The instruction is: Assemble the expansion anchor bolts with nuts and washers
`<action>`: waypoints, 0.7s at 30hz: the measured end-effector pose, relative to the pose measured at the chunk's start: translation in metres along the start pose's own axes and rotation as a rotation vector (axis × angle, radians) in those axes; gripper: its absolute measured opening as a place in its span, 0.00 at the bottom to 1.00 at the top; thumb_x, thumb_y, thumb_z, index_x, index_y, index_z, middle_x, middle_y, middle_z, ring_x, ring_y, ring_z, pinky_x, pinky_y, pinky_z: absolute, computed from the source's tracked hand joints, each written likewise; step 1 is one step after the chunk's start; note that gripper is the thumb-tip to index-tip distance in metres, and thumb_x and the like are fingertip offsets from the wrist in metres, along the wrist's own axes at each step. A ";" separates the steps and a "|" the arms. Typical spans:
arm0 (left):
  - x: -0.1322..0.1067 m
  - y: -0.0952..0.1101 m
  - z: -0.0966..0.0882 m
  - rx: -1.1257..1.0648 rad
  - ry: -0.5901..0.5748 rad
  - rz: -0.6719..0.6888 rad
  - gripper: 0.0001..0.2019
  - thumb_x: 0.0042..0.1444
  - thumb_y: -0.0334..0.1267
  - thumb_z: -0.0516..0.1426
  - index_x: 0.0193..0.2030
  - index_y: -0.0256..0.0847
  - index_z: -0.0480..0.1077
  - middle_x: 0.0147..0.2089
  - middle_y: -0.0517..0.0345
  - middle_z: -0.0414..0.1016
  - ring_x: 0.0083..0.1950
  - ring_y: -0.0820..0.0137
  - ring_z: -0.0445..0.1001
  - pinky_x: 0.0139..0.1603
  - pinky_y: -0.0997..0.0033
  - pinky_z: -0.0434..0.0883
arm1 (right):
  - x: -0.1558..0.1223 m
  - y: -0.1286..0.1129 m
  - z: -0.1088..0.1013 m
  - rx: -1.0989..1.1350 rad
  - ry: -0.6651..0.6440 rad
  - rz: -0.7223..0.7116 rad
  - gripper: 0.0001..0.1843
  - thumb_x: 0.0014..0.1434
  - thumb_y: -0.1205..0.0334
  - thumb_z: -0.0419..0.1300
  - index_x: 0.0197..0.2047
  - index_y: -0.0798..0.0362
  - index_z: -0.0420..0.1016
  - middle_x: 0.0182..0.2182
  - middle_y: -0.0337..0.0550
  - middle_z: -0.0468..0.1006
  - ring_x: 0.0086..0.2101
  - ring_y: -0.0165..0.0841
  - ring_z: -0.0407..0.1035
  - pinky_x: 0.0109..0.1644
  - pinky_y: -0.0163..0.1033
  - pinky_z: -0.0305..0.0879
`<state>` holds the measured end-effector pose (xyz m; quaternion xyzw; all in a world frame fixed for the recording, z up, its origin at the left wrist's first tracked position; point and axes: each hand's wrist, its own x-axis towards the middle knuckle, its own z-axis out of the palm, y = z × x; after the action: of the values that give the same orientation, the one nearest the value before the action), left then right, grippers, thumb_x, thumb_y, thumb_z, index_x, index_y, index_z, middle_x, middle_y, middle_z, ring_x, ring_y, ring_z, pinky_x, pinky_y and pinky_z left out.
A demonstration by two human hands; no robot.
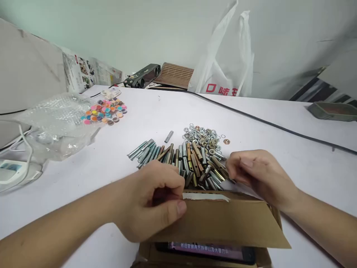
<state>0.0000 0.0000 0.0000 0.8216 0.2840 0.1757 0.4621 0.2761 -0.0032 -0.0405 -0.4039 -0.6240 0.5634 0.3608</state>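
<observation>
A pile of metal expansion anchor sleeves and bolts (pixel 195 160) lies behind an open cardboard box (pixel 223 219). My left hand (pixel 153 197) is curled at the box's back left edge, close to the anchors. Its thumb lies before the cardboard, and whatever the fingers hold is hidden. My right hand (pixel 259 175) is closed at the right end of the pile, its fingertips among the anchors; I cannot see what is between them. Beyond the anchors is a heap of washers and nuts (pixel 200 136). One short metal sleeve (pixel 169 136) lies apart.
A phone (pixel 206 254) with a lit screen lies in the box. Colourful small discs (pixel 106 111) and bubble wrap (pixel 61 115) are at the left. A black cable (pixel 251 116) crosses the table in front of a white plastic bag (pixel 220 70).
</observation>
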 end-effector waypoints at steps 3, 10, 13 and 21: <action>0.000 -0.013 -0.008 -0.115 0.138 0.017 0.16 0.62 0.39 0.47 0.22 0.40 0.52 0.21 0.63 0.49 0.25 0.74 0.52 0.26 0.69 0.53 | 0.005 0.009 0.002 0.013 0.090 -0.035 0.26 0.64 0.46 0.51 0.21 0.53 0.69 0.14 0.35 0.54 0.18 0.25 0.47 0.22 0.36 0.41; 0.008 -0.046 -0.029 0.509 0.550 0.121 0.15 0.56 0.30 0.55 0.20 0.39 0.58 0.20 0.63 0.54 0.24 0.76 0.55 0.25 0.71 0.54 | 0.013 0.007 0.004 -0.452 0.312 -0.063 0.26 0.64 0.51 0.53 0.17 0.53 0.61 0.14 0.35 0.55 0.19 0.25 0.49 0.22 0.35 0.46; 0.012 -0.053 -0.028 0.556 0.579 -0.007 0.10 0.55 0.32 0.56 0.23 0.39 0.65 0.22 0.62 0.62 0.25 0.75 0.61 0.26 0.72 0.58 | 0.023 0.009 0.004 -0.690 0.237 0.079 0.20 0.61 0.47 0.56 0.24 0.52 0.65 0.14 0.34 0.61 0.18 0.25 0.53 0.22 0.34 0.51; 0.019 -0.051 -0.017 0.723 0.472 -0.184 0.07 0.52 0.39 0.58 0.38 0.42 0.71 0.34 0.59 0.74 0.39 0.67 0.66 0.39 0.68 0.65 | 0.031 0.008 0.001 -0.870 0.144 0.195 0.24 0.54 0.35 0.58 0.29 0.49 0.72 0.13 0.32 0.63 0.17 0.26 0.54 0.20 0.34 0.52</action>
<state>-0.0101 0.0442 -0.0343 0.8391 0.4970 0.2059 0.0811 0.2635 0.0247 -0.0484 -0.6132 -0.7349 0.2506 0.1452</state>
